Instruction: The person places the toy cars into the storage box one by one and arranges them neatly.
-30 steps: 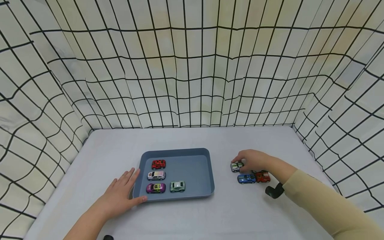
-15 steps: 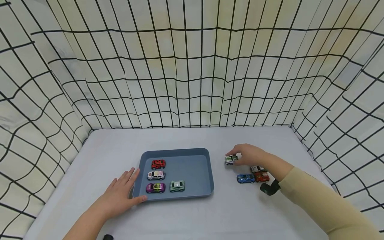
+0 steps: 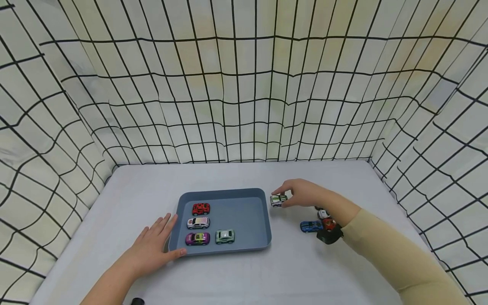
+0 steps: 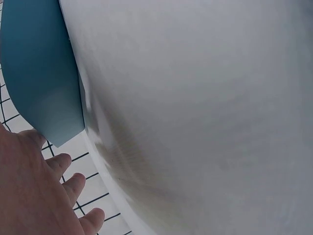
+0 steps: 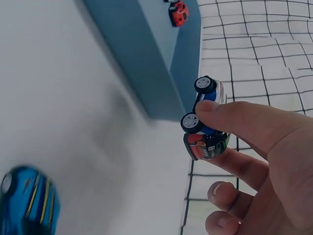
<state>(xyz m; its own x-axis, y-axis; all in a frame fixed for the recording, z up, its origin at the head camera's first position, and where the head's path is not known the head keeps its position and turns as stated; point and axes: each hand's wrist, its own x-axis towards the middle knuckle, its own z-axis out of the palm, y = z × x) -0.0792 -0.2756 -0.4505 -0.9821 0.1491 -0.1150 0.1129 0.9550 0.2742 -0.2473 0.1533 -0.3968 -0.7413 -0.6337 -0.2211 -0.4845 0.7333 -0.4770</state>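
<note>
In the head view my right hand [image 3: 305, 193] pinches a white and green toy car [image 3: 278, 200] just off the right side of a blue-grey tray [image 3: 249, 220]. The right wrist view shows the thumb on the side of that toy car [image 5: 205, 122], its wheels turned to the camera. My left hand [image 3: 152, 245] lies with fingers spread at the tray's left edge, its thumb touching the front left corner. Inside the tray are a red car [image 3: 201, 209], a white car with dots [image 3: 198, 223], a purple car [image 3: 197, 239] and a pale green car [image 3: 225, 236].
Right of the tray, a blue toy car [image 3: 311, 226] stands by a red car [image 3: 328, 223] and a white car [image 3: 323, 214], partly hidden by the right arm and a black strap piece [image 3: 329, 235]. White walls with a black grid [image 3: 244, 101] surround the white table [image 3: 236, 279].
My right hand has lifted the white and green car from beside the other cars and carried it left to the tray's right edge. The left hand has stayed in place.
</note>
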